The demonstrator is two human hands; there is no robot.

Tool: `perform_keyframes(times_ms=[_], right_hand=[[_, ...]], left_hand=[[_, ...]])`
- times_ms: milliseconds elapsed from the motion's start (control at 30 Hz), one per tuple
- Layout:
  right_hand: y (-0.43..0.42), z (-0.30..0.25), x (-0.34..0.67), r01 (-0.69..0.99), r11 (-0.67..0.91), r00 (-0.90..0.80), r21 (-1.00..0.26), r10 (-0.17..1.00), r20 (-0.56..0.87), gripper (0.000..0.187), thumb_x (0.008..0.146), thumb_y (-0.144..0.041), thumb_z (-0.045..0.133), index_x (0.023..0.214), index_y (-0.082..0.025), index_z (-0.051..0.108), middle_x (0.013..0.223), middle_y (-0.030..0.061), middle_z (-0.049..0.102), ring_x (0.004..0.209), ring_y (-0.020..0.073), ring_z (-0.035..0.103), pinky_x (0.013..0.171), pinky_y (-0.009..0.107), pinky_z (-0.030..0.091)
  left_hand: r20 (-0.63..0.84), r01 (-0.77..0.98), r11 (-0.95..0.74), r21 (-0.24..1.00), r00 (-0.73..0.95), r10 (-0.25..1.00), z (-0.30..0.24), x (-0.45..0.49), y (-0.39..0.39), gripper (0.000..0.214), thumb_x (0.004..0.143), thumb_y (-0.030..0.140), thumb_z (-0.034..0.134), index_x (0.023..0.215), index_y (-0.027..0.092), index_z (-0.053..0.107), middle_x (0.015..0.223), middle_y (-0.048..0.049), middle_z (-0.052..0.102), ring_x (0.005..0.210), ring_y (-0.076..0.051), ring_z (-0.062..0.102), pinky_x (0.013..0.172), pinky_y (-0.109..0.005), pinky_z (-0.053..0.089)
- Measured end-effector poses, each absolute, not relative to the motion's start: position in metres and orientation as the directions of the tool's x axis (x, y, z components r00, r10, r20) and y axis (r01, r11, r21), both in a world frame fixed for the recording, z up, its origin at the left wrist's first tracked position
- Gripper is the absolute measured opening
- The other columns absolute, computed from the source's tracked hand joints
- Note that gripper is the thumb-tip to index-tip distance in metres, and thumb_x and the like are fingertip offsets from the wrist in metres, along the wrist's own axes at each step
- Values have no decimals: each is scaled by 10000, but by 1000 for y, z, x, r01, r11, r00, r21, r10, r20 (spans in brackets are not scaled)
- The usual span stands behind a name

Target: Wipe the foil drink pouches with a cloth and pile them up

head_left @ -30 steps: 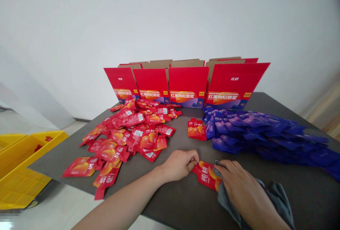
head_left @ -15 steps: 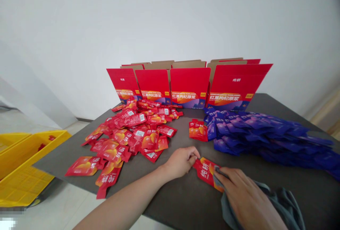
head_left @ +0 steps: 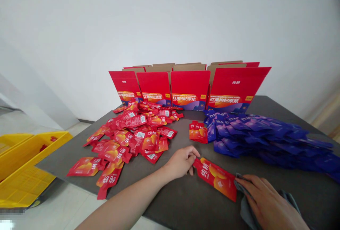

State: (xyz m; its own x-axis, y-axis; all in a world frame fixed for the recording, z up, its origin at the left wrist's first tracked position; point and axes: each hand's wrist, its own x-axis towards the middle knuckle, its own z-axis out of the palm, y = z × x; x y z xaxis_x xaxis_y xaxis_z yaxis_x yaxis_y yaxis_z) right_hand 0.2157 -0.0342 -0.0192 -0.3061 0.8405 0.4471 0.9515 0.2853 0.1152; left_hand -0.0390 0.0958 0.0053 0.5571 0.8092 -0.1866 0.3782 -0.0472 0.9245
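Between my two hands a red pouch (head_left: pixel 216 178) with orange fruit on its front lies slanted, face up, low over the dark tabletop. My left hand (head_left: pixel 183 162) pinches its narrow spout end. Just beyond the pouch's wide end, my right hand (head_left: pixel 261 196) is closed on a grey-blue cloth (head_left: pixel 247 208), part of which hangs under the palm. A heap of red pouches (head_left: pixel 132 129) lies to the left of my left hand. Two overlapping red pouches (head_left: pixel 198 132) lie farther back, touching a long pile of blue pouches (head_left: pixel 255 131).
A row of upright red cartons (head_left: pixel 190 88) with raised flaps stands at the back of the table (head_left: pixel 170 196), before a white wall. Yellow crates (head_left: pixel 32 162) are on the left, below the table edge.
My right hand with the cloth has slid right and toward me, off the pouch, whose wide end now shows. My left hand keeps its pinch. The view has shifted slightly.
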Motion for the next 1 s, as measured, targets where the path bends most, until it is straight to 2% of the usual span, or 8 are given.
perform_keyframes(times_ms=[67, 133, 200, 267, 433, 567, 767, 1000], right_hand=[[-32, -21, 216, 956, 264, -293, 128, 851, 437, 340, 809, -116, 472, 1030, -236, 700, 1031, 66, 695, 905, 183, 652, 751, 274, 554], [-29, -23, 214, 953, 263, -304, 153, 846, 438, 362, 795, -90, 459, 1030, -224, 699, 1028, 58, 696, 905, 179, 655, 747, 285, 559], [-27, -24, 212, 943, 279, -333, 183, 827, 454, 380, 782, -71, 446, 1023, -218, 700, 1014, 47, 701, 895, 173, 658, 736, 288, 561], [-26, -23, 211, 929, 305, -370, 211, 796, 479, 388, 776, -70, 437, 1019, -215, 703, 992, 42, 707, 870, 161, 662, 719, 268, 559], [-26, -18, 212, 907, 342, -420, 244, 731, 538, 374, 776, -92, 436, 1015, -185, 708, 972, 54, 711, 852, 154, 667, 739, 252, 554], [-27, -18, 210, 926, 316, -376, 205, 745, 551, 369, 786, -112, 435, 1021, -197, 706, 970, 47, 710, 847, 151, 671, 714, 252, 558], [-28, -17, 208, 938, 306, -343, 162, 751, 565, 364, 795, -119, 436, 1018, -204, 710, 968, 48, 710, 844, 155, 673, 723, 262, 560], [-28, -19, 206, 953, 286, -293, 98, 791, 537, 357, 793, -131, 458, 1035, -204, 710, 993, 52, 708, 864, 167, 673, 733, 271, 559]], left_hand=[[-218, 266, 80, 961, 546, 809, 2, -35, 97, 163, 915, 218, 404, 1061, 178, 464, 722, 40, 563, 488, -78, 605, 401, -127, 369], [-233, 183, 156, 971, 553, 800, 0, -31, 98, 265, 865, 237, 523, 1104, 182, 423, 837, 9, 589, 547, -104, 646, 398, -134, 410], [-221, 138, 173, 975, 548, 807, 1, -29, 98, 440, 773, 187, 633, 1154, 185, 412, 894, -6, 592, 595, -115, 651, 407, -152, 456], [-188, 102, 158, 982, 511, 839, 5, -28, 100, 517, 717, 112, 658, 1176, 184, 430, 914, -8, 591, 643, -112, 639, 438, -167, 496], [-96, 33, 90, 995, 379, 920, 34, -36, 131, 370, 769, 61, 587, 1112, 158, 487, 784, 25, 569, 600, -85, 601, 519, -202, 539], [-38, 106, 9, 994, 276, 960, 60, -33, 175, 233, 809, 98, 610, 1011, 156, 510, 734, 38, 535, 552, -61, 559, 485, -172, 509], [-70, 274, 18, 961, 182, 981, 64, 4, 224, 226, 798, 58, 621, 979, 125, 504, 770, 7, 553, 562, -56, 549, 511, -185, 527], [-138, 591, 11, 806, 170, 976, 48, 38, 246, 273, 745, 47, 637, 1009, 70, 569, 818, -78, 640, 534, -115, 608, 507, -222, 521]])
